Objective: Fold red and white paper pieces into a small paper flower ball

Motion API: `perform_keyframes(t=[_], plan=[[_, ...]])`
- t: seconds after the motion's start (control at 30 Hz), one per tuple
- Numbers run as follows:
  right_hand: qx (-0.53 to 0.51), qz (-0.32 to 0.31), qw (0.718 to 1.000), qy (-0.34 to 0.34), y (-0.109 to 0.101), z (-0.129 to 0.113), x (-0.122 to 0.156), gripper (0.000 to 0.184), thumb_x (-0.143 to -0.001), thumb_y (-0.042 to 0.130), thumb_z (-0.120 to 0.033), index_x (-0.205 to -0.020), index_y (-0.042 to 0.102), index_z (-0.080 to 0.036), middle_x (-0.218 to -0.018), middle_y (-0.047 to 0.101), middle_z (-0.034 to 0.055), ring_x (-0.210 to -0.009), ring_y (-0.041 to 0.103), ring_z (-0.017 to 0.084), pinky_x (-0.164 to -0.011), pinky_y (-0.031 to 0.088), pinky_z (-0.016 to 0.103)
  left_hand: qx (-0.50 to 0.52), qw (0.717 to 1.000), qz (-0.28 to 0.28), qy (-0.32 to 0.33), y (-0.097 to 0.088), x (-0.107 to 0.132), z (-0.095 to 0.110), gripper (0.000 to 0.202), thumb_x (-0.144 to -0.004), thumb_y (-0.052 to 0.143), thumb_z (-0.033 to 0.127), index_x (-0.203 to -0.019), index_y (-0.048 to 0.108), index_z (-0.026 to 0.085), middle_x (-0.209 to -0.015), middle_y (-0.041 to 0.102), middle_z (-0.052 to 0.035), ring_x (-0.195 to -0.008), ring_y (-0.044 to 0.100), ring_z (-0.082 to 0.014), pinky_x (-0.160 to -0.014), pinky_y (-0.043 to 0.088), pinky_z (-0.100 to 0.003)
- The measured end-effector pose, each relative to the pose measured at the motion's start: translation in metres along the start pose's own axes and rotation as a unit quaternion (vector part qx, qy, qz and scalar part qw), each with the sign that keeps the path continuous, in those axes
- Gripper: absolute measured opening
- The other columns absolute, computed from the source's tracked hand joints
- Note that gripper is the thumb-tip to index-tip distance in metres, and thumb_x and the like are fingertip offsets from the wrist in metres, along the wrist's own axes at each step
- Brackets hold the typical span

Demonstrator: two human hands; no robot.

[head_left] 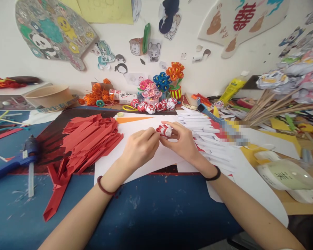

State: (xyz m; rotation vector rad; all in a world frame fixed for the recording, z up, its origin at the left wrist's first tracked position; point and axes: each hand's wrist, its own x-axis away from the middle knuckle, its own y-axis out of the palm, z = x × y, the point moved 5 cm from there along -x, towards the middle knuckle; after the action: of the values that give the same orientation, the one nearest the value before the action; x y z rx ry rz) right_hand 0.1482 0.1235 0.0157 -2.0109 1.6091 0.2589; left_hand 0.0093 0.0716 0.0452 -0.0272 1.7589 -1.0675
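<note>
A small red and white folded paper flower is held between my two hands above a white paper sheet. My right hand curls its thumb and fingers around the flower's right side. On its left side, my left hand is closed, its fingertips pinched at the flower's edge; whether a petal is between them is hidden. A pile of red folded paper strips lies to the left. White folded paper strips are laid out in rows to the right.
Several finished red and white paper flowers line the back. A blue glue gun lies at left. Around the right side are a yellow bottle, stick-stemmed paper flowers and a clear container. A round bowl stands back left.
</note>
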Motion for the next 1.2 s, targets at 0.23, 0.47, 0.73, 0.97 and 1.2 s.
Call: perform_keyframes(t=[0.23, 0.47, 0.73, 0.97, 1.2], plan=[[-0.127, -0.049, 0.989, 0.055, -0.004, 0.011, -0.006, 0.052, -0.073, 0.08, -0.035, -0.121, 0.065, -0.022, -0.119, 0.067, 0.0082, -0.101, 0.069, 0.025, -0.085, 0.062, 0.039, 0.324, 0.91, -0.043, -0.256, 0.004, -0.005, -0.026, 0.013, -0.091, 0.061, 0.026, -0.083, 0.067, 0.017, -0.077, 0.064, -0.0016, -0.061, 0.048, -0.0098, -0.057, 0.039, -0.024], [-0.16, -0.075, 0.981, 0.08, -0.003, 0.009, -0.005, 0.056, -0.072, 0.081, -0.035, -0.124, 0.064, -0.02, -0.116, 0.068, 0.0087, -0.098, 0.07, 0.025, -0.085, 0.062, 0.041, 0.522, 0.729, -0.071, -0.436, 0.021, 0.006, -0.031, 0.024, -0.077, 0.076, 0.039, -0.079, 0.072, 0.016, -0.072, 0.07, -0.0028, -0.06, 0.056, -0.0109, -0.053, 0.039, -0.023], [-0.146, -0.078, 0.983, 0.075, -0.001, 0.008, -0.004, 0.057, -0.071, 0.081, -0.037, -0.123, 0.064, -0.021, -0.114, 0.068, 0.0077, -0.097, 0.068, 0.024, -0.085, 0.061, 0.041, 0.522, 0.726, -0.061, -0.444, 0.022, 0.009, -0.031, 0.022, -0.073, 0.08, 0.037, -0.08, 0.075, 0.016, -0.079, 0.075, -0.007, -0.069, 0.066, -0.0172, -0.057, 0.049, -0.027], [-0.157, -0.081, 0.982, 0.072, -0.002, 0.004, -0.005, 0.056, -0.073, 0.08, -0.036, -0.124, 0.064, -0.022, -0.116, 0.068, 0.0068, -0.1, 0.067, 0.024, -0.086, 0.06, 0.039, 0.447, 0.811, -0.026, -0.378, 0.013, 0.003, -0.025, 0.018, -0.08, 0.074, 0.033, -0.08, 0.073, 0.015, -0.076, 0.072, -0.0048, -0.063, 0.06, -0.013, -0.055, 0.044, -0.025], [-0.195, -0.108, 0.97, 0.101, 0.002, 0.01, -0.004, 0.063, -0.073, 0.081, -0.04, -0.13, 0.06, -0.023, -0.117, 0.069, 0.0057, -0.103, 0.066, 0.024, -0.091, 0.058, 0.043, 0.328, 0.902, 0.015, -0.28, -0.003, -0.004, -0.016, 0.009, -0.087, 0.066, 0.022, -0.081, 0.068, 0.017, -0.071, 0.062, -0.0002, -0.059, 0.047, -0.009, -0.058, 0.04, -0.024]])
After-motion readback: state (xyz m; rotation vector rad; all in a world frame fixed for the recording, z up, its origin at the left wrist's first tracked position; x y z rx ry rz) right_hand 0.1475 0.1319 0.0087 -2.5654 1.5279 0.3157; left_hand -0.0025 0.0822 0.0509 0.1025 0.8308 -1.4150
